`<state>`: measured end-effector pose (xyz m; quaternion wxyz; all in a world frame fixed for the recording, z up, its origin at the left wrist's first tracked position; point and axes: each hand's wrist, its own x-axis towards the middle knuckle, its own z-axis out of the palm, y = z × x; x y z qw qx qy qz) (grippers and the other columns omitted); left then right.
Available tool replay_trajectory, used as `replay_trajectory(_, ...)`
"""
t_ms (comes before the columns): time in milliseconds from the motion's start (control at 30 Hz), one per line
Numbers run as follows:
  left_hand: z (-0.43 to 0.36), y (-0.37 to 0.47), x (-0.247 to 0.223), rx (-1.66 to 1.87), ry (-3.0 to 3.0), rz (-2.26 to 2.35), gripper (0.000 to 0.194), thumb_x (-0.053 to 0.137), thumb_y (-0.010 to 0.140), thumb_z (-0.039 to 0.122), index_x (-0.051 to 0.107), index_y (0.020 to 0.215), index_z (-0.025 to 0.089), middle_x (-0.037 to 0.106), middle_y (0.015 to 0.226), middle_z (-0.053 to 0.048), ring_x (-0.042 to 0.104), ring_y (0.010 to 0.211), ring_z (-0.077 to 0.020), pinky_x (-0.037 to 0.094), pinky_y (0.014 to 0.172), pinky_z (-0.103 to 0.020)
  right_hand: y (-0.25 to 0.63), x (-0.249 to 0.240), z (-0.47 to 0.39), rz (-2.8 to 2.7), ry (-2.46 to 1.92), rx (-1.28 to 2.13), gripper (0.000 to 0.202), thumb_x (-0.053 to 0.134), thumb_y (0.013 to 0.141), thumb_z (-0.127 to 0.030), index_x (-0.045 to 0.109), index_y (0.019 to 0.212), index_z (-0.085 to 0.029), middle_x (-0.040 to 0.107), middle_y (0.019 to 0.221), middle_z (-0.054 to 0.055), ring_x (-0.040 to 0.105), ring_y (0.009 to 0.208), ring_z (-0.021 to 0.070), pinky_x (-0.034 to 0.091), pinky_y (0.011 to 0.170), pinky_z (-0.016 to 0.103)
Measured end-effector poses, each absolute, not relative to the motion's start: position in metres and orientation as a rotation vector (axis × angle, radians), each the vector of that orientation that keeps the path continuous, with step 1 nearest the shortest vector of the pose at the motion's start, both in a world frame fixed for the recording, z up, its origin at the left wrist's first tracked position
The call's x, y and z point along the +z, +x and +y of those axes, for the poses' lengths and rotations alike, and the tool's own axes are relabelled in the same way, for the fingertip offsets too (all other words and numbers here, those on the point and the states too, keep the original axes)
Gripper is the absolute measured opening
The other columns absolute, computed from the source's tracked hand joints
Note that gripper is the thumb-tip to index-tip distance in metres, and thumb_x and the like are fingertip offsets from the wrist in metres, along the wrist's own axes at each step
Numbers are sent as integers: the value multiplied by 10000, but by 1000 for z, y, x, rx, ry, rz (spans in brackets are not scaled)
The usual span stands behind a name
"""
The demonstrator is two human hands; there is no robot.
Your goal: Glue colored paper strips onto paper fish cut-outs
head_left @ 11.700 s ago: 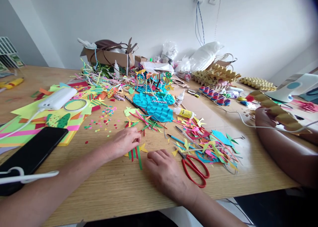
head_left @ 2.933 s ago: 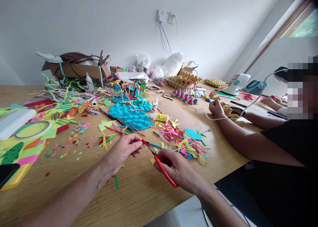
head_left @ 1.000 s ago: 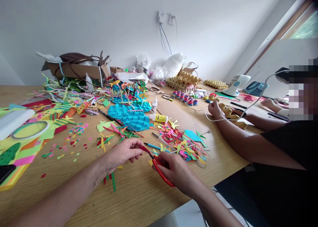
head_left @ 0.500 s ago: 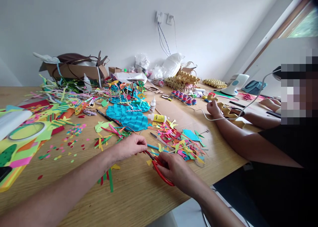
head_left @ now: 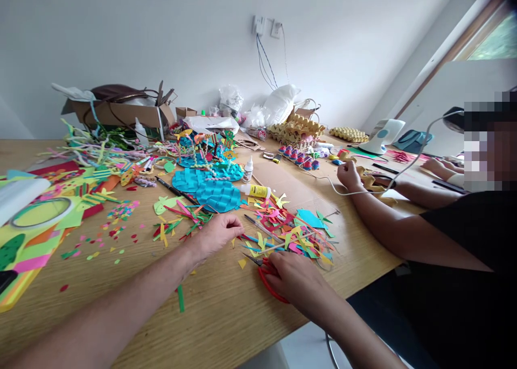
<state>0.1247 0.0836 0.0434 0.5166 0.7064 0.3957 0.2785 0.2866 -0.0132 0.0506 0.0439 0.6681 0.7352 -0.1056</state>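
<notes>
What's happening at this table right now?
The right hand holds red-handled scissors low over the table. The left hand is beside them, fingers pinched; whether they grip a bit of paper is too small to tell. Beyond the hands are colored paper scraps, a blue paper-covered piece and a yellow-labeled bottle on its side. To the right, a co-worker's hand is at a yellowish egg-carton strip.

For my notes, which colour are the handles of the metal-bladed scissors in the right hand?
Red handles, best seen in the head view.
</notes>
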Motion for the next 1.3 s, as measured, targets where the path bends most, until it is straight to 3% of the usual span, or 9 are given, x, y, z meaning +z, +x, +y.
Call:
replay_trajectory(167, 84, 125, 41, 687, 1671, 945, 193, 559, 659, 340, 561, 596, 158, 490, 575, 39, 438, 584, -126, 317, 552, -227, 284, 61, -17, 2206, 2012, -349, 167, 506, 779, -250, 649, 769, -165, 667, 806, 118, 610, 684, 231, 318, 539, 269)
replay_trajectory(333, 80, 124, 41, 656, 1670, 903, 193, 571, 667, 333, 561, 585, 157, 479, 560, 47, 429, 579, -121, 305, 552, -226, 284, 66, -8, 2443, 2190, -431, 183, 477, 821, -250, 637, 765, -183, 643, 805, 62, 579, 726, 176, 349, 586, 245)
replay_trajectory(500, 76, 123, 41, 614, 1670, 853, 170, 556, 681, 300, 570, 603, 150, 493, 581, 42, 434, 605, -121, 310, 574, -229, 280, 56, 10, 2528, 2344, -1179, 231, 474, 814, -327, 627, 854, -158, 595, 657, 8, 508, 572, 119, 337, 501, 213)
replay_trajectory(600, 76, 122, 39, 596, 1660, 833, 160, 549, 684, 288, 577, 609, 149, 497, 586, 41, 434, 601, -118, 311, 573, -230, 275, 50, 17, 2421, 2283, -1640, 190, 496, 779, -297, 600, 760, -138, 578, 645, 2, 501, 562, 105, 357, 504, 206)
replay_trajectory(767, 78, 122, 37, 569, 1617, 810, 109, 566, 663, 254, 602, 689, 154, 575, 672, 21, 506, 676, -139, 362, 624, -239, 276, 45, 20, 2371, 2244, -1943, 142, 504, 739, -242, 545, 641, -147, 526, 589, -25, 493, 544, 90, 380, 519, 199)
replay_trajectory(900, 78, 122, 36, 533, 1592, 795, 164, 587, 636, 230, 591, 781, 153, 587, 702, 9, 535, 697, -148, 384, 627, -244, 284, 41, 23, 2405, 2249, -1897, 110, 515, 715, -224, 555, 647, -147, 518, 571, -36, 467, 520, 80, 355, 497, 189)
replay_trajectory(1167, 85, 130, 26, 499, 1662, 794, 146, 567, 646, 165, 579, 790, 141, 524, 611, 36, 486, 593, -118, 346, 542, -219, 300, 42, 32, 2604, 2247, -1197, 125, 510, 729, -205, 578, 633, -161, 469, 543, -45, 406, 535, 84, 277, 483, 195)
replay_trajectory(1300, 91, 134, 24, 530, 1742, 811, 104, 588, 656, 181, 593, 751, 139, 537, 629, 21, 501, 624, -132, 367, 567, -229, 305, 44, 34, 2601, 2307, -1050, 139, 499, 738, -200, 582, 634, -161, 497, 560, -34, 427, 552, 94, 287, 506, 206)
